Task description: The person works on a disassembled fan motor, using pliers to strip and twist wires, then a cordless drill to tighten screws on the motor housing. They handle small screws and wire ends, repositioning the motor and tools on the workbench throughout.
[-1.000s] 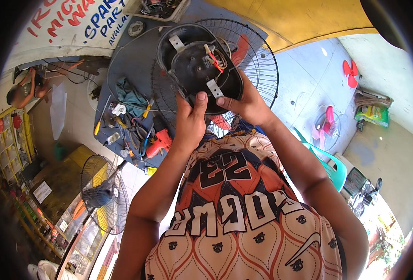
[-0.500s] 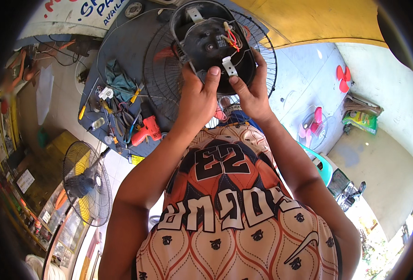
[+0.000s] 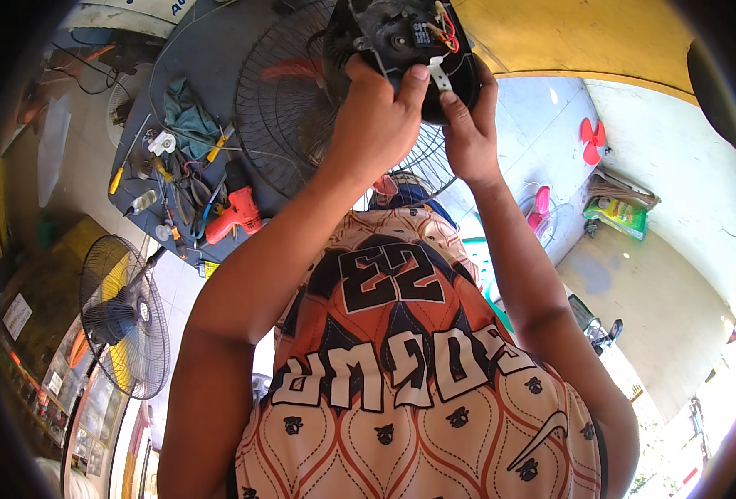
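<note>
A black fan motor housing (image 3: 376, 21) is held up at the top of the view, its hollow side toward me and its upper edge cut off. Inside it are red and white wires (image 3: 446, 33) and a small metal bracket (image 3: 440, 76). My left hand (image 3: 378, 108) grips the housing's lower left side, thumb beside the bracket. On the lower right rim, my right hand (image 3: 473, 125) is closed with its thumb in front. Behind the housing a round black wire fan guard (image 3: 260, 108) lies on the dark table, with reddish fan blades showing through it.
A red cordless drill (image 3: 235, 214) lies on the table (image 3: 210, 50) at left, beside several hand tools, a screwdriver (image 3: 117, 179) and a dark green cloth (image 3: 189, 121). A standing fan (image 3: 123, 316) is at lower left. Red fan blades (image 3: 592, 141) and a green bag (image 3: 617, 218) are at right.
The housing has moved up and to the right in the view, with both hands still on it. Most of the surroundings have shifted left as the view turned.
</note>
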A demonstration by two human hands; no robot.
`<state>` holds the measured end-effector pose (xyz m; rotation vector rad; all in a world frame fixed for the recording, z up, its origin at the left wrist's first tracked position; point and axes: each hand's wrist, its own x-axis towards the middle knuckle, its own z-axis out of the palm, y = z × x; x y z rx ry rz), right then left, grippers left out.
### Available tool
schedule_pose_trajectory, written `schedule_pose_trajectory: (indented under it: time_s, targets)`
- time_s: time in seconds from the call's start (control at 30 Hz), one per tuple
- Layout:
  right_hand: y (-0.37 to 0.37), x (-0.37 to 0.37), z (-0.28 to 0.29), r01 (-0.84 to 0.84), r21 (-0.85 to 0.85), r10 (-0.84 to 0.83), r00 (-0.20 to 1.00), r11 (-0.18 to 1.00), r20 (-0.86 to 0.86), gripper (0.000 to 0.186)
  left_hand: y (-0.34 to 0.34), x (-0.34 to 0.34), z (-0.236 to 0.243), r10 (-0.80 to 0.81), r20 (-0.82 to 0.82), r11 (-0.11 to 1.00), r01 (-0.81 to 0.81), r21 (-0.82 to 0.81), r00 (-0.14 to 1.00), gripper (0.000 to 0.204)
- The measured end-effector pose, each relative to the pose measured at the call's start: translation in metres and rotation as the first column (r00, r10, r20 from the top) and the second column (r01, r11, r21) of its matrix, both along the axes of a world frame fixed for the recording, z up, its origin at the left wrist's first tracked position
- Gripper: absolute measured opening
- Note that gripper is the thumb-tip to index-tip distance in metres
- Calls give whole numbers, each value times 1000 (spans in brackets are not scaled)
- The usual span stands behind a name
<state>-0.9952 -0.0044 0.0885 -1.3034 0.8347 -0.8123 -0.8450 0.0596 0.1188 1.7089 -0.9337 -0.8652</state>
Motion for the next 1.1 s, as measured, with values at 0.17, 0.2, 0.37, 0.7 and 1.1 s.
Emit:
schedule_pose_trajectory:
  time_s: [0.17,0.2,0.37,0.7,1.1]
  targets:
    - [-7,-5,6,-54,333,-31,969,941,246,79,3,-4,-2,1,-35,1000,-1,14,999,64]
    - [-6,-2,8,-51,322,-12,982,945,189,80,7,-3,-4,12,-107,998,-19,-66,994,65]
    - [3,12,19,-95,350,55,991,932,123,89,26,9,-11,41,-359,984,-101,-150,932,64]
    - [15,21,31,-195,213,203,979,957,-17,88,49,16,-2,49,-438,987,-112,-119,897,55]
    - [26,21,28,-210,106,217,975,972,-53,77,62,25,2,37,-452,995,-75,-68,891,63]
